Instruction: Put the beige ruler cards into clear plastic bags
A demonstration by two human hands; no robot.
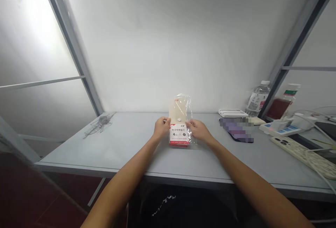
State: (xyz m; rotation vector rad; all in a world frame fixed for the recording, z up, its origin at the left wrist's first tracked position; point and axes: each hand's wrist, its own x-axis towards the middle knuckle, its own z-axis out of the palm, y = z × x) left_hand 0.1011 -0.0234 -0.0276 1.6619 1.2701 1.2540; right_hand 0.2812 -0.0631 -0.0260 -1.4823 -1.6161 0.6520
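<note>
A ruler set package (179,134) stands nearly upright over the middle of the desk. It has a cream pouch with a snap button above a red and white printed label, and a clear plastic bag wraps it. My left hand (162,128) pinches its left edge, thumb towards me. On the other side my right hand (198,129) grips the right edge, where loose clear film sticks out past the pouch. The fingertips behind the package are hidden.
Right of my hands, a phone with a purple screen (237,130) lies on the grey desk (126,147). Beyond it are a white box (232,113), a water bottle (258,98), a bottle of red liquid (282,102), a power strip (282,129) and a patterned phone case (301,152) among cables.
</note>
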